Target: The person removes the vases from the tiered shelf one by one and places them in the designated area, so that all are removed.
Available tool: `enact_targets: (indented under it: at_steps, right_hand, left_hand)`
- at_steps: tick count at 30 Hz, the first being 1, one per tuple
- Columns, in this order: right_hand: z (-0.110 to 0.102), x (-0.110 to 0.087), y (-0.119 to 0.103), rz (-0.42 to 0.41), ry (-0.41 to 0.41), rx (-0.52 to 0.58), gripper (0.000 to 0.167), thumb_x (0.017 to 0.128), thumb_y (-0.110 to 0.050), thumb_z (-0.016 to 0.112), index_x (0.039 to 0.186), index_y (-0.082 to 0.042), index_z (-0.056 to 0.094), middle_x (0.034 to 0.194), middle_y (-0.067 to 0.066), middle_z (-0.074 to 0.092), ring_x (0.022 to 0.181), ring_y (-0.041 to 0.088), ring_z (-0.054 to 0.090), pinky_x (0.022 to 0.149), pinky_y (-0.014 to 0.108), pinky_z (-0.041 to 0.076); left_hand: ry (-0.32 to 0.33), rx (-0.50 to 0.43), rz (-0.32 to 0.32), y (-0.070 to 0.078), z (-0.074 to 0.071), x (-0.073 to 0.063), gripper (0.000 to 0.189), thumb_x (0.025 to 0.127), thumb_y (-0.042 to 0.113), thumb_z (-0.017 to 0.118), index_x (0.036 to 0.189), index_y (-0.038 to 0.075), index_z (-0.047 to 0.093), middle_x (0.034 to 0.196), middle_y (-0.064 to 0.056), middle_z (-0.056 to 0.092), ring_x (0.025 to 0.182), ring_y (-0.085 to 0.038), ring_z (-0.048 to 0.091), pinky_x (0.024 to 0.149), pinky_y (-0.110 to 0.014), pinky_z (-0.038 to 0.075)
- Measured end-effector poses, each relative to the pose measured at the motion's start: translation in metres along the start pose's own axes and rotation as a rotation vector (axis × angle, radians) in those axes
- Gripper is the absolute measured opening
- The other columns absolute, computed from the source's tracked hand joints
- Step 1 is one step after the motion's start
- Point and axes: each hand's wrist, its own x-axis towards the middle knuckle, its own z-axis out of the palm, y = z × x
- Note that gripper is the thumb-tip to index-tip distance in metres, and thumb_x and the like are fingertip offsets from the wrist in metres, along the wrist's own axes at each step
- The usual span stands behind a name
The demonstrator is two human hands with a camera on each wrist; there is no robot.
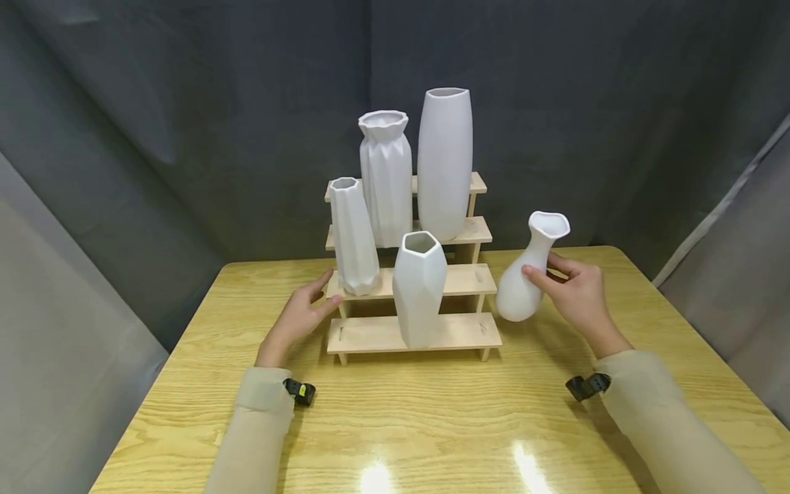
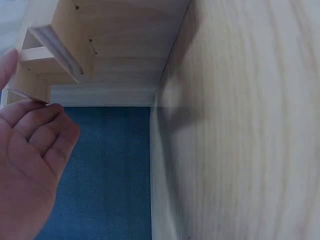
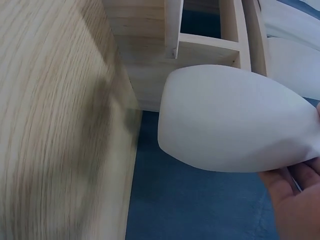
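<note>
Tilting just beside the stepped wooden stand (image 1: 459,329), the narrow-necked white vase (image 1: 517,295) was grasped by fingers of the right hand (image 1: 577,291); the stand's left end was pinched by the left hand (image 1: 298,315).

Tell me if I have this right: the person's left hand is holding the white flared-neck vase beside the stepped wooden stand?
Not quite: the right hand is holding the white flared-neck vase beside the stepped wooden stand. The head view shows this, with the left hand at the stand's other end.
</note>
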Motion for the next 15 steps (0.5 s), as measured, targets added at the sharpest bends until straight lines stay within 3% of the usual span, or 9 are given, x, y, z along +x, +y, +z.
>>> enact_targets:
  at_steps: [9,15]
  right_hand:
    - [0.011,0.014,0.005,0.042,-0.001,0.045,0.058,0.086,-0.032,0.079,0.13,0.001,0.062,0.126,0.021,0.063,0.115,0.032,0.061,0.081,0.014,0.051]
    - [0.02,0.023,0.016,0.024,0.01,0.062,0.054,0.085,-0.031,0.079,0.127,0.0,0.065,0.12,0.021,0.066,0.11,0.031,0.064,0.078,0.01,0.051]
  left_hand:
    - [0.0,0.001,0.019,0.0,-0.001,0.001,0.071,0.099,0.041,0.059,0.155,0.007,0.03,0.157,-0.013,0.031,0.137,-0.038,0.039,0.112,-0.048,0.035]
    - [0.001,0.003,0.01,-0.001,0.0,0.001,0.072,0.099,0.042,0.059,0.155,0.007,0.03,0.157,-0.013,0.031,0.138,-0.038,0.038,0.112,-0.047,0.034]
